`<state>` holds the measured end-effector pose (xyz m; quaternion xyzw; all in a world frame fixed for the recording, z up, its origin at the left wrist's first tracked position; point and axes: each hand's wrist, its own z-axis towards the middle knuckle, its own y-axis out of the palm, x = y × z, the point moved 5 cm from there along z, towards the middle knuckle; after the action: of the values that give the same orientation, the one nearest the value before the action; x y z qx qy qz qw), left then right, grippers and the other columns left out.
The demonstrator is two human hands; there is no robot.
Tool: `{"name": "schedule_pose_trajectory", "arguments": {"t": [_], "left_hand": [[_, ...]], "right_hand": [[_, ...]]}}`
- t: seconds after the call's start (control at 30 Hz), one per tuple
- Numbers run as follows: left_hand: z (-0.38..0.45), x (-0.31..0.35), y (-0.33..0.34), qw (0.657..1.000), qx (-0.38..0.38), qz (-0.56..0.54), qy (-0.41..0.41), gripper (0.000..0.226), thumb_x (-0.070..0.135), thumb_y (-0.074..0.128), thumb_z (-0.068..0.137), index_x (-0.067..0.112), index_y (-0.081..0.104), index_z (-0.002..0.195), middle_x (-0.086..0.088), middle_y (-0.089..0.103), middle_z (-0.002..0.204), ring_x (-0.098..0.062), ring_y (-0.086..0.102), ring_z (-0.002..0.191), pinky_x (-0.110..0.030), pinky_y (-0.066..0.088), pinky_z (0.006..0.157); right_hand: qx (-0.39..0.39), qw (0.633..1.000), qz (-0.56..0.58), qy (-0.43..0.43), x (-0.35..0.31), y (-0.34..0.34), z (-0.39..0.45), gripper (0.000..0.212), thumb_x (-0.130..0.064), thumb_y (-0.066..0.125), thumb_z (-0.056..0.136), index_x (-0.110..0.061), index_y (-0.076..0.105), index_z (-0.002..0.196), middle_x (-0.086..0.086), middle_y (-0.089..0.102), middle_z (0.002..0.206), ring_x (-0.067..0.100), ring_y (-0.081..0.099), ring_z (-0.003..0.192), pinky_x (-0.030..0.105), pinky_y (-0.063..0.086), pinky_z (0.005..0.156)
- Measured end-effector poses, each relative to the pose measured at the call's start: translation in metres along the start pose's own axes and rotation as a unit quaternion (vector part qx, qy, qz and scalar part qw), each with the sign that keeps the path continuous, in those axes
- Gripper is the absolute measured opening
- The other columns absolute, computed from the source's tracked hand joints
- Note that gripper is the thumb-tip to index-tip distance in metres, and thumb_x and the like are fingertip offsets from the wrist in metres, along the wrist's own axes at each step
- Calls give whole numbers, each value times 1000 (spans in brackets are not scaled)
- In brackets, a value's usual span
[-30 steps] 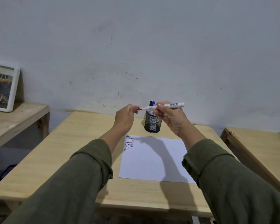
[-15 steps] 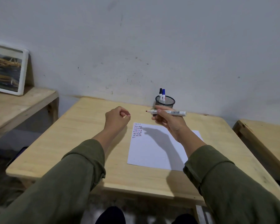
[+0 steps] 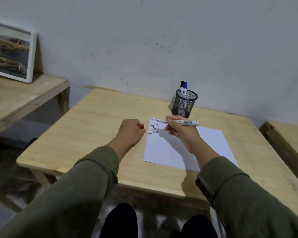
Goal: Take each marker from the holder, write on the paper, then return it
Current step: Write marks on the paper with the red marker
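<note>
The uncapped red marker (image 3: 178,122) lies nearly level in the right hand (image 3: 181,133), just right of frame centre, its red tip pointing left and hanging over the top-left corner of the paper (image 3: 187,148), where rows of short dark and red strokes (image 3: 154,126) already stand. A second ago the marker was held high in front of the holder with its tip close to the left hand; it has since come down and toward the sheet, and the two hands have drawn apart. The right fingers (image 3: 170,121) are closed round the barrel near its tip end. The left hand (image 3: 130,131) rests as a loose fist on the counter (image 3: 93,127) just left of the paper, a small red object, probably the cap (image 3: 142,125), showing between its curled fingers. The mesh holder (image 3: 185,103) stands behind the paper, above the right hand in the frame, with a black and a blue marker (image 3: 184,86) upright inside. Judged from this, uncapping is complete and the writing step is about to begin; whether the tip touches the sheet cannot be told.
</note>
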<state>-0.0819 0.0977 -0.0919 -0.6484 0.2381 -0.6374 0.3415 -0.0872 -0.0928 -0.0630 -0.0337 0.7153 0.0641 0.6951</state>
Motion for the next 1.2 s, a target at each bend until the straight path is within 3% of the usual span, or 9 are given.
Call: {"name": "schedule_pose_trajectory", "arguments": {"t": [0.17,0.3,0.4,0.53,0.63,0.7,0.8,1.2], "left_hand": [[-6,-6,1,996,10,78,41,46,50,61,78,18,59,112,-2,60,108,-23,50,111,-37,38,92],[-14,-11,4,993,-2,91,68,38,58,61,72,29,50,94,4,51,100,-23,45,115,-37,32,94],[-16,-11,5,994,-1,78,79,37,60,62,69,33,45,87,8,45,93,-22,45,113,-37,31,94],[-17,-11,4,994,8,71,79,38,60,63,68,32,46,88,8,45,93,-21,45,113,-36,31,94],[-16,-13,5,994,8,71,78,40,60,63,70,31,49,94,8,49,103,-21,42,121,-34,28,97],[-15,-14,6,994,8,80,75,49,60,63,71,29,54,107,2,51,126,-20,35,132,-34,25,105],[-15,-14,7,993,-5,100,65,70,61,61,74,20,50,129,-1,37,149,-18,24,142,-34,17,113],[-16,-14,7,993,-9,103,54,81,62,60,74,15,44,137,0,33,152,-16,21,143,-34,15,114]], "right_hand": [[18,1000,-5,9,8,0,-3,6,-13,68,84,-16,71,87,8,66,73,21,63,74,24,50,68],[41,999,-3,29,20,-1,-4,11,-17,65,87,-18,71,95,5,66,67,14,65,64,17,47,58],[54,997,31,45,26,3,-6,16,-13,64,87,-7,68,101,7,66,68,12,64,54,17,49,52],[61,997,-32,22,23,7,-6,6,-7,66,83,-4,68,88,7,60,63,11,54,51,17,47,47],[66,994,-80,25,27,9,-5,4,-11,67,82,-8,68,83,5,60,64,12,52,53,15,43,47],[62,994,-87,30,28,12,-5,7,-12,67,81,-6,68,84,5,60,63,10,52,52,15,42,47],[57,996,-58,31,28,15,-8,4,-7,67,81,-4,65,83,6,58,60,8,51,47,14,42,44],[46,997,-56,18,28,18,-8,5,-6,68,81,-3,65,82,9,57,63,7,51,43,15,42,44]]}}
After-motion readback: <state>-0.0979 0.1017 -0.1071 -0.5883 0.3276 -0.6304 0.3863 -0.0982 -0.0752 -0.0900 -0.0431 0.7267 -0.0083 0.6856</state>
